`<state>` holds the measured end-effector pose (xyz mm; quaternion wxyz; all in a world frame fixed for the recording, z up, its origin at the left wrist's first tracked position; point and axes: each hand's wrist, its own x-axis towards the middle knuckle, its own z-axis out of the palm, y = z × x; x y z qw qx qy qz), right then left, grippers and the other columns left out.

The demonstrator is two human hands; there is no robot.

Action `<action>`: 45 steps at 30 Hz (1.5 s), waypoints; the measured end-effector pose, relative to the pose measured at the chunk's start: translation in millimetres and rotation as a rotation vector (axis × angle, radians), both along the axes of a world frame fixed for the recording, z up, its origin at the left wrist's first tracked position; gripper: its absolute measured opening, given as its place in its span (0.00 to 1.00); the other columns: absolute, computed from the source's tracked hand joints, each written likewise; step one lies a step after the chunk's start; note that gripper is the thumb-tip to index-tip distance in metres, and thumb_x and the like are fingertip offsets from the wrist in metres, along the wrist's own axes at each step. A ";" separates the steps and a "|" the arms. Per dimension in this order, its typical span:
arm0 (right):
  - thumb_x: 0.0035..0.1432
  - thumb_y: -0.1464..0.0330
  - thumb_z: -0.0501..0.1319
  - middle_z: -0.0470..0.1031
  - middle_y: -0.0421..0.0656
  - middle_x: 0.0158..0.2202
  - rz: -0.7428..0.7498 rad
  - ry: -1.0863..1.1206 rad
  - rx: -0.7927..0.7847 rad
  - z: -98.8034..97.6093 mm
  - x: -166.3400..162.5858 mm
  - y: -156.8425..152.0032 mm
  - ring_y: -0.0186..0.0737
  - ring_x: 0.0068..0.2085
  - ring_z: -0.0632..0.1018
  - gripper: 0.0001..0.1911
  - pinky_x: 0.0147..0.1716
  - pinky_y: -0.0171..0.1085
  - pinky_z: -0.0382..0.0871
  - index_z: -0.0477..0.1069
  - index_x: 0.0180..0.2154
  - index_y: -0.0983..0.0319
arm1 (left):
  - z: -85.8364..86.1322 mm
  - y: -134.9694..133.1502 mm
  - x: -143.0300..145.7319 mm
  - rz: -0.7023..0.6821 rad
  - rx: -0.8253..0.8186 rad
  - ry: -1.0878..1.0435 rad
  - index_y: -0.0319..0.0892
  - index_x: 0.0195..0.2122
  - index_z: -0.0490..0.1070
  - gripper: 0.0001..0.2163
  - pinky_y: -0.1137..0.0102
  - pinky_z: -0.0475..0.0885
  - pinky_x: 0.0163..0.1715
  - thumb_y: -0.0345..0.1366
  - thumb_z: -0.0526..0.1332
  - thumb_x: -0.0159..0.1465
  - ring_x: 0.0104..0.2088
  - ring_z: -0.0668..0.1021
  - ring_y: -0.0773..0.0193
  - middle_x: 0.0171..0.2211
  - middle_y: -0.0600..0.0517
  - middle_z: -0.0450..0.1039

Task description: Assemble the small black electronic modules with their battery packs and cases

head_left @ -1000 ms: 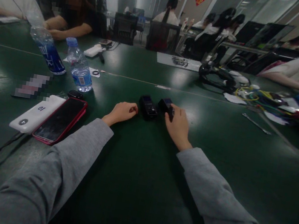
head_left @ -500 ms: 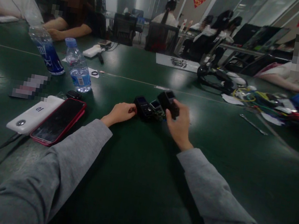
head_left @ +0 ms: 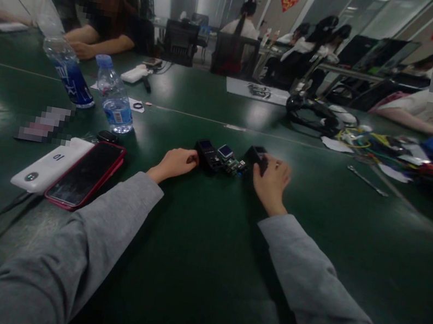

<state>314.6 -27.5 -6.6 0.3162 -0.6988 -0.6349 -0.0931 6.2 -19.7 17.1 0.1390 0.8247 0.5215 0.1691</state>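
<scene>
A broad stretch of dark green table [head_left: 200,259] opens between the two grey sleeves [head_left: 291,263] and runs down to the bottom edge of the frame, and more bare top spreads right of the right hand [head_left: 271,183], as far as a slim metal wrench [head_left: 366,180] at the right. Beyond the hands, a thin pale seam [head_left: 183,114] crosses from the left edge. On the left the room narrows: a red-edged phone [head_left: 85,176] leans against a smooth white power bank [head_left: 52,165], both close by the left sleeve, and two clear plastic bottles [head_left: 116,104] stand above them. The work sits just above mid-frame. The left hand [head_left: 174,165] has its fingers curled in, the tips at the left side of a blocky black device [head_left: 208,155] with a small dark screen; I can't tell whether they grip it. Touching or just beside its right side lies a green circuit board [head_left: 233,165], rough with tiny parts and carrying a little square screen. A little further right, the right hand's thumb and fingers are partly bent about the near end of a boxy black casing [head_left: 258,155], hard-edged and matt; how firmly they hold it I can't see from here.
</scene>
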 end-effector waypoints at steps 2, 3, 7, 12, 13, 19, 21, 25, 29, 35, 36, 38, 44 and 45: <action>0.66 0.60 0.53 0.58 0.58 0.61 0.011 -0.014 0.094 5.2 -6.9 -4.0 0.63 0.61 0.61 0.25 0.54 0.63 0.60 0.62 0.61 0.61 | 0.9 -0.8 0.3 0.006 0.002 0.002 0.46 0.42 0.75 0.10 0.69 0.68 0.33 0.37 0.56 0.64 0.35 0.78 0.61 0.37 0.52 0.78; 0.67 0.60 0.51 0.56 0.56 0.63 0.054 -0.021 0.133 8.4 -11.2 -6.4 0.61 0.63 0.59 0.24 0.56 0.63 0.59 0.61 0.62 0.60 | 1.4 -1.2 0.5 0.008 0.002 0.002 0.46 0.42 0.75 0.10 0.69 0.68 0.32 0.37 0.56 0.64 0.35 0.78 0.61 0.37 0.52 0.78; 0.69 0.62 0.49 0.51 0.49 0.69 0.414 -0.110 0.114 18.3 -30.2 -15.7 0.52 0.68 0.57 0.26 0.62 0.59 0.57 0.54 0.66 0.55 | 3.2 -2.2 1.3 0.002 -0.012 -0.005 0.45 0.43 0.75 0.10 0.69 0.69 0.33 0.37 0.56 0.65 0.35 0.78 0.62 0.37 0.51 0.78; 0.68 0.67 0.49 0.60 0.49 0.66 0.665 -0.126 -0.049 16.0 -41.3 -17.7 0.50 0.66 0.62 0.28 0.62 0.57 0.62 0.52 0.67 0.58 | 3.7 -2.1 1.8 0.002 -0.023 -0.003 0.45 0.42 0.75 0.10 0.69 0.70 0.34 0.37 0.55 0.66 0.36 0.78 0.62 0.38 0.51 0.79; 0.68 0.67 0.49 0.61 0.50 0.65 0.640 -0.125 -0.048 14.4 -41.2 -17.0 0.51 0.65 0.63 0.27 0.62 0.57 0.62 0.53 0.67 0.59 | 3.5 -2.0 1.8 0.001 -0.024 -0.002 0.45 0.43 0.75 0.10 0.69 0.70 0.35 0.37 0.56 0.66 0.36 0.79 0.62 0.39 0.51 0.79; 0.65 0.68 0.50 0.67 0.59 0.57 0.324 -0.109 0.007 7.0 -33.7 -15.0 0.61 0.58 0.68 0.27 0.53 0.62 0.66 0.58 0.64 0.67 | 2.7 -1.6 1.9 0.011 -0.020 0.012 0.45 0.43 0.75 0.10 0.68 0.71 0.35 0.36 0.56 0.65 0.36 0.79 0.61 0.39 0.51 0.79; 0.65 0.67 0.51 0.63 0.62 0.59 0.226 -0.094 0.055 7.8 -32.8 -16.6 0.65 0.60 0.65 0.28 0.54 0.65 0.64 0.57 0.64 0.68 | 3.1 -1.7 2.0 0.013 -0.018 0.024 0.45 0.44 0.75 0.10 0.68 0.71 0.35 0.37 0.56 0.65 0.36 0.79 0.61 0.39 0.50 0.79; 0.67 0.63 0.51 0.55 0.58 0.65 0.250 -0.083 0.126 15.5 -45.1 -24.9 0.63 0.65 0.58 0.28 0.58 0.65 0.58 0.54 0.66 0.62 | 4.0 -2.1 2.0 0.006 -0.025 0.020 0.45 0.44 0.75 0.10 0.68 0.71 0.35 0.37 0.56 0.65 0.36 0.79 0.61 0.39 0.51 0.79; 0.70 0.60 0.49 0.47 0.51 0.70 0.511 -0.111 0.049 21.3 -71.0 -37.2 0.58 0.68 0.55 0.28 0.61 0.61 0.58 0.47 0.69 0.51 | 3.8 -2.1 2.1 0.008 -0.013 0.007 0.45 0.42 0.75 0.10 0.68 0.70 0.35 0.37 0.56 0.65 0.36 0.79 0.61 0.38 0.51 0.79; 0.71 0.55 0.49 0.47 0.50 0.70 0.735 -0.131 -0.157 21.5 -83.7 -42.4 0.57 0.67 0.60 0.30 0.59 0.57 0.64 0.46 0.70 0.50 | 2.9 -2.2 2.6 0.005 0.027 0.034 0.45 0.42 0.75 0.10 0.66 0.71 0.36 0.37 0.55 0.65 0.37 0.80 0.58 0.39 0.50 0.79; 0.71 0.54 0.49 0.47 0.49 0.70 0.744 -0.128 -0.164 21.9 -83.0 -42.1 0.57 0.67 0.60 0.30 0.59 0.57 0.65 0.46 0.70 0.49 | 2.8 -2.5 2.7 0.007 0.031 0.037 0.45 0.42 0.75 0.10 0.66 0.72 0.37 0.37 0.55 0.65 0.37 0.80 0.58 0.40 0.50 0.79; 0.71 0.54 0.50 0.46 0.47 0.71 0.779 -0.119 -0.183 22.9 -81.8 -41.7 0.57 0.66 0.61 0.29 0.58 0.57 0.66 0.48 0.69 0.46 | 2.8 -3.0 2.8 0.013 0.033 0.038 0.45 0.42 0.75 0.10 0.66 0.72 0.37 0.36 0.55 0.66 0.38 0.80 0.58 0.40 0.50 0.80; 0.69 0.53 0.53 0.58 0.50 0.64 0.744 -0.120 -0.155 24.7 -83.2 -42.7 0.56 0.59 0.69 0.26 0.52 0.55 0.72 0.56 0.64 0.50 | 3.3 -2.9 2.2 0.021 0.006 0.012 0.46 0.42 0.75 0.10 0.68 0.71 0.36 0.36 0.56 0.65 0.36 0.79 0.61 0.38 0.52 0.79; 0.68 0.53 0.54 0.60 0.51 0.62 0.715 -0.120 -0.126 24.5 -83.2 -42.5 0.56 0.58 0.70 0.25 0.52 0.55 0.71 0.59 0.63 0.52 | 3.4 -2.8 2.0 0.019 -0.001 0.006 0.46 0.42 0.75 0.10 0.68 0.70 0.35 0.36 0.56 0.64 0.36 0.79 0.61 0.38 0.52 0.79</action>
